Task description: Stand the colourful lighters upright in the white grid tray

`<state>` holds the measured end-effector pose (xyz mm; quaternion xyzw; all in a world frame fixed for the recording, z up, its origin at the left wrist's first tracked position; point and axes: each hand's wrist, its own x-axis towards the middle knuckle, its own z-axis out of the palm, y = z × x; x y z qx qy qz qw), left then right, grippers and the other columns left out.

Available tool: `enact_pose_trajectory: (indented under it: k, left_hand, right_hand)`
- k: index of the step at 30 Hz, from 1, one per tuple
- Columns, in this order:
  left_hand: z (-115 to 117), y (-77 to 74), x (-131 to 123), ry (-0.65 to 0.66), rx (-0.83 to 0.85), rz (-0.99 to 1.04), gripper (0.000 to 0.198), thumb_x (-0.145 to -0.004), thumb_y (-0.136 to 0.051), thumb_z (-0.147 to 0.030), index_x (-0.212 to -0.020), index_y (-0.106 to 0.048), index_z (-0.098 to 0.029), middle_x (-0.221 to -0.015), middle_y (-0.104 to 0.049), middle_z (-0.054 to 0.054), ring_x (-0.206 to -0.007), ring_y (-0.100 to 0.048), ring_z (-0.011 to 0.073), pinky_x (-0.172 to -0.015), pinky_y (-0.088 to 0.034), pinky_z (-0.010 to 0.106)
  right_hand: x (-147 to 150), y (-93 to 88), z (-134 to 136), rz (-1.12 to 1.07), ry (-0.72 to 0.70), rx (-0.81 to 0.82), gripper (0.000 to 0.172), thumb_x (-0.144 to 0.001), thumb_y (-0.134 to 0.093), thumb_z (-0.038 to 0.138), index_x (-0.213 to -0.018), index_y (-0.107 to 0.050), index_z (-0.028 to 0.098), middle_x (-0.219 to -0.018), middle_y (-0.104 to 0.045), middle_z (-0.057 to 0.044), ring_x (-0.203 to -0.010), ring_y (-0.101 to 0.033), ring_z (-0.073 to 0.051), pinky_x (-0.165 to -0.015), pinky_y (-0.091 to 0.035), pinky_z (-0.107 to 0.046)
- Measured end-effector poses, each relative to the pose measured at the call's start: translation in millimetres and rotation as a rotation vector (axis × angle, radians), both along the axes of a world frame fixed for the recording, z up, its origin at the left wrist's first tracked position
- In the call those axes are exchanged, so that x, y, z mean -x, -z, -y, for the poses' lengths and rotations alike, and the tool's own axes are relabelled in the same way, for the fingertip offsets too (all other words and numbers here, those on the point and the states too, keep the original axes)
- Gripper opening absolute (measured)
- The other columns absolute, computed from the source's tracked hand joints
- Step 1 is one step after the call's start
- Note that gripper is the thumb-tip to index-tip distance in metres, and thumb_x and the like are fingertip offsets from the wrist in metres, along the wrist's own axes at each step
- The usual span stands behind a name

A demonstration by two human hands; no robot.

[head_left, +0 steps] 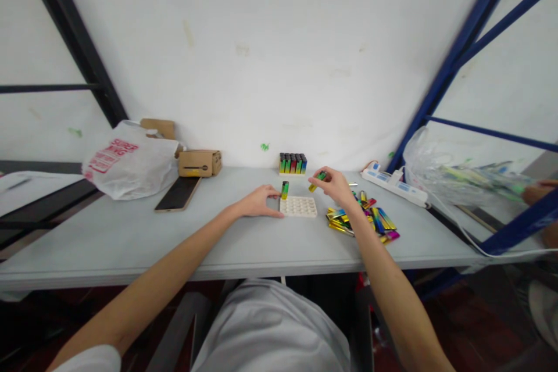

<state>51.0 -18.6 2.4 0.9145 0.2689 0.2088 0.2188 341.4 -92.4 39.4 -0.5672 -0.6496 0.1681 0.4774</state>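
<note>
A white tray [299, 207] with rows of round holes lies on the table. My left hand [258, 202] grips its left edge, thumb at the near corner and fingers at the far one. One green-and-yellow lighter [285, 190] stands upright at the tray's far left corner. Above and to the right of the tray, my right hand [333, 185] pinches another lighter [318, 181], held tilted in the air. Under my right forearm lies a loose pile of shiny multicoloured lighters [342, 222], partly hidden by the arm.
Against the wall stands a second tray [292, 174] filled with upright lighters. A power strip [394, 184] lies at the right. Leftward are a phone [178, 194], a cardboard box [199, 163] and a white plastic bag [131, 160]. Another person's hand [538, 193] shows beyond the blue frame.
</note>
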Motion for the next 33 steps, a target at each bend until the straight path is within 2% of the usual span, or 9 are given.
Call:
enact_pose_trajectory:
  k: [4,8,10,12,14,17,24,30,33]
  left_hand:
    - [0,0.7,0,0.002,-0.007,-0.001,0.072,-0.067,-0.088,-0.067,-0.119,-0.078,-0.018,-0.108,-0.070,0.009,-0.105,-0.065,0.0327,-0.098,-0.050,0.041]
    - [2,0.4,1,0.000,-0.012,-0.013,0.074,-0.069,-0.087,-0.068,-0.120,-0.078,-0.016,-0.111,-0.070,0.011,-0.108,-0.065,0.0329,-0.100,-0.049,0.040]
    - [2,0.2,1,-0.005,-0.013,-0.010,0.074,-0.068,-0.086,-0.069,-0.120,-0.077,-0.016,-0.111,-0.070,0.010,-0.107,-0.065,0.0323,-0.100,-0.049,0.039]
    - [3,0.1,0,-0.003,-0.012,-0.010,0.074,-0.068,-0.085,-0.071,-0.119,-0.077,-0.017,-0.110,-0.070,0.010,-0.106,-0.065,0.0319,-0.099,-0.050,0.039]
    - [3,0.2,0,0.003,-0.010,-0.012,0.074,-0.069,-0.085,-0.072,-0.119,-0.077,-0.018,-0.109,-0.070,0.009,-0.106,-0.065,0.0318,-0.099,-0.050,0.040]
    - [2,0.8,0,-0.001,-0.010,-0.012,0.074,-0.069,-0.085,-0.071,-0.119,-0.077,-0.018,-0.110,-0.069,0.009,-0.106,-0.065,0.0314,-0.099,-0.050,0.040]
    - [1,2.1,-1,-0.001,-0.027,-0.016,0.076,-0.069,-0.085,-0.071,-0.120,-0.076,-0.015,-0.109,-0.068,0.010,-0.105,-0.065,0.0316,-0.099,-0.050,0.040]
    - [1,2.2,0,-0.002,-0.038,-0.012,0.075,-0.069,-0.085,-0.073,-0.118,-0.077,-0.017,-0.108,-0.069,0.009,-0.104,-0.066,0.0310,-0.098,-0.051,0.039]
    - [1,2.3,0,0.002,-0.038,-0.014,0.075,-0.069,-0.084,-0.072,-0.119,-0.076,-0.017,-0.108,-0.068,0.009,-0.104,-0.066,0.0306,-0.098,-0.051,0.039]
  right_hand:
    - [10,0.5,1,-0.260,-0.089,-0.001,0.056,-0.082,-0.072,0.073,-0.077,-0.065,0.018,-0.062,-0.053,0.003,-0.060,-0.048,-0.013,-0.058,-0.044,-0.027]
    - [23,-0.1,4,-0.436,-0.261,0.046,0.059,-0.081,-0.070,0.078,-0.085,-0.063,0.019,-0.083,-0.067,-0.003,-0.077,-0.064,-0.017,-0.071,-0.057,-0.031]
    - [27,1.1,3,-0.443,-0.336,0.114,0.059,-0.083,-0.068,0.079,-0.090,-0.061,0.021,-0.081,-0.068,-0.003,-0.074,-0.065,-0.017,-0.069,-0.059,-0.031]
    - [28,4.7,1,-0.417,-0.375,0.152,0.058,-0.084,-0.067,0.080,-0.092,-0.058,0.023,-0.067,-0.059,0.003,-0.060,-0.058,-0.014,-0.058,-0.054,-0.028]
    - [27,9.8,-1,-0.416,-0.379,0.166,0.058,-0.084,-0.065,0.081,-0.087,-0.052,0.025,-0.057,-0.043,0.009,-0.047,-0.041,-0.011,-0.045,-0.041,-0.023]
    - [27,16.1,-4,-0.400,-0.309,0.149,0.060,-0.085,-0.061,0.083,-0.079,-0.043,0.026,-0.057,-0.031,0.011,-0.045,-0.028,-0.009,-0.041,-0.025,-0.021]
    - [29,13.6,-1,-0.143,-0.039,-0.007,0.058,-0.093,-0.048,0.076,-0.067,-0.040,0.025,-0.058,-0.041,0.004,-0.056,-0.039,-0.014,-0.054,-0.032,-0.028]
    - [25,14.7,-3,-0.017,0.203,-0.070,0.043,-0.088,-0.044,0.056,-0.060,-0.034,0.026,-0.058,-0.033,0.003,-0.060,-0.036,-0.014,-0.058,-0.025,-0.030]
    - [24,17.1,-3,0.030,0.236,-0.089,0.036,-0.085,-0.044,0.049,-0.060,-0.036,0.025,-0.058,-0.033,0.003,-0.061,-0.038,-0.015,-0.059,-0.025,-0.030]
